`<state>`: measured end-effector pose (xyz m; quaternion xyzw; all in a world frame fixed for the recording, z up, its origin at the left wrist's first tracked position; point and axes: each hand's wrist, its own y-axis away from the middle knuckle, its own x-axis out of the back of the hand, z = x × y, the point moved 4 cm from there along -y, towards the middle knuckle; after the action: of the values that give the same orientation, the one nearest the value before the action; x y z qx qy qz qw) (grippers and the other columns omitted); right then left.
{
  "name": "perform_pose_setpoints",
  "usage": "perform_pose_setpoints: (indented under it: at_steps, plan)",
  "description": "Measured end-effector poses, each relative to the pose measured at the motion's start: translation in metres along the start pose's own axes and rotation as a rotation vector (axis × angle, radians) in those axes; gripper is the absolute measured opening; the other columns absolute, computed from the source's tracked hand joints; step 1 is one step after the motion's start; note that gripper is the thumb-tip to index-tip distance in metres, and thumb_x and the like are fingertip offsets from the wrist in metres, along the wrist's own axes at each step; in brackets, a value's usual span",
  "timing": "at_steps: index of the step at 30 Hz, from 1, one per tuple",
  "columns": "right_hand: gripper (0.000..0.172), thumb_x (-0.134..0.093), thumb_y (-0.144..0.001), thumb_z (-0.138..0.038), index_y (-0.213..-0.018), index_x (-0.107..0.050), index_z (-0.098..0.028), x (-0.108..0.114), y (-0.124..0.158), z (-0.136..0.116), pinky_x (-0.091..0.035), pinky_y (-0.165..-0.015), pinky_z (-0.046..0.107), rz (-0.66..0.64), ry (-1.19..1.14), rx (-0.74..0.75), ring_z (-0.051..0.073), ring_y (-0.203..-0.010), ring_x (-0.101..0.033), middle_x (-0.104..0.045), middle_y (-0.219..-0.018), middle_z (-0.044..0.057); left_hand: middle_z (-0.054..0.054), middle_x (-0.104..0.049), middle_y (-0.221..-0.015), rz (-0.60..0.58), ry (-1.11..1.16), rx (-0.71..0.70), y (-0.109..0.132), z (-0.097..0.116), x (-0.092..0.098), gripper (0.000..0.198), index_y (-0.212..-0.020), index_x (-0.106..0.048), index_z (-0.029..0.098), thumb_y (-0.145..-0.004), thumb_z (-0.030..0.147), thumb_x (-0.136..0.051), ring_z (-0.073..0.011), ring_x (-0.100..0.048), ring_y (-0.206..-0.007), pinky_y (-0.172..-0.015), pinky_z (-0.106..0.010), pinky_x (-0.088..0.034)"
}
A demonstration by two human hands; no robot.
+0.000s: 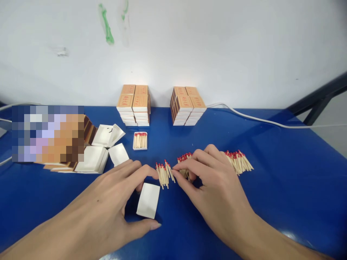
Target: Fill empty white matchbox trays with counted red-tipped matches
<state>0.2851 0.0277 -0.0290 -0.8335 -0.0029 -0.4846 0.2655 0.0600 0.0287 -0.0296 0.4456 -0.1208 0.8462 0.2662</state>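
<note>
My left hand (119,195) is open, thumb and fingers spread around a small white matchbox tray (148,200) on the table. Its index fingertip reaches the left side of a small group of red-tipped matches (162,175). At the right edge of that group, my right hand (214,180) pinches a match (171,172) between thumb and index finger. Its other fingers curl over a second pile of matches (184,157), partly hidden beneath them. Beyond the right hand lies another pile of matches (240,161). A white tray filled with matches (140,141) sits farther back.
Two stacks of orange-topped matchboxes, a left stack (134,104) and a right stack (188,105), stand against the white wall (217,43). Several white trays (90,159) lie at left beside matchbox sleeves (89,130) and a blurred patch. A white cable (255,121) crosses the blue table (284,173).
</note>
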Motion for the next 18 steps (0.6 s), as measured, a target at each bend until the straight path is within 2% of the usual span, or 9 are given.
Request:
perform_pose_setpoints:
  at_steps: [4,9,15,18]
  plan:
    - [0.015,-0.073,-0.106,-0.012,-0.095,-0.08,-0.021,0.0064,0.0002,0.0019,-0.041,-0.076,0.042,0.073,0.069,0.031,0.024,-0.084,-0.049,-0.066,-0.083,0.004,0.003,-0.075,-0.123,0.011,0.002,-0.013,0.0004,-0.0003,0.0004,0.062,-0.139,-0.065,0.04,-0.085,0.037,-0.094,-0.0196,-0.076,-0.099,-0.081,-0.03,-0.064]
    - [0.013,-0.071,-0.104,-0.011,-0.099,-0.08,-0.019,0.0039,0.0011,0.0035,-0.041,-0.076,0.043,0.038,0.127,0.017,0.025,-0.084,-0.049,-0.064,-0.083,0.004,0.003,-0.074,-0.123,0.0,-0.005,-0.006,0.0002,-0.0011,-0.0011,0.062,-0.14,-0.062,0.04,-0.087,0.039,-0.094,-0.0203,-0.076,-0.101,-0.078,-0.03,-0.062]
    - [0.016,-0.071,-0.104,-0.013,-0.092,-0.075,-0.021,0.0027,0.0007,0.0006,-0.039,-0.075,0.043,0.038,0.167,0.021,0.025,-0.083,-0.049,-0.062,-0.08,0.004,0.002,-0.073,-0.127,-0.011,-0.023,-0.014,0.0008,-0.0005,-0.0016,0.062,-0.14,-0.06,0.04,-0.088,0.038,-0.093,-0.023,-0.075,-0.11,-0.089,-0.034,-0.064]
    - [0.013,-0.073,-0.104,-0.014,-0.093,-0.075,-0.021,0.0027,0.001,0.0006,-0.039,-0.076,0.043,0.04,0.17,0.021,0.026,-0.083,-0.049,-0.063,-0.081,0.004,0.002,-0.073,-0.125,-0.008,-0.012,-0.015,0.0006,-0.0006,-0.0018,0.061,-0.137,-0.061,0.039,-0.087,0.038,-0.094,-0.0222,-0.075,-0.108,-0.087,-0.034,-0.063]
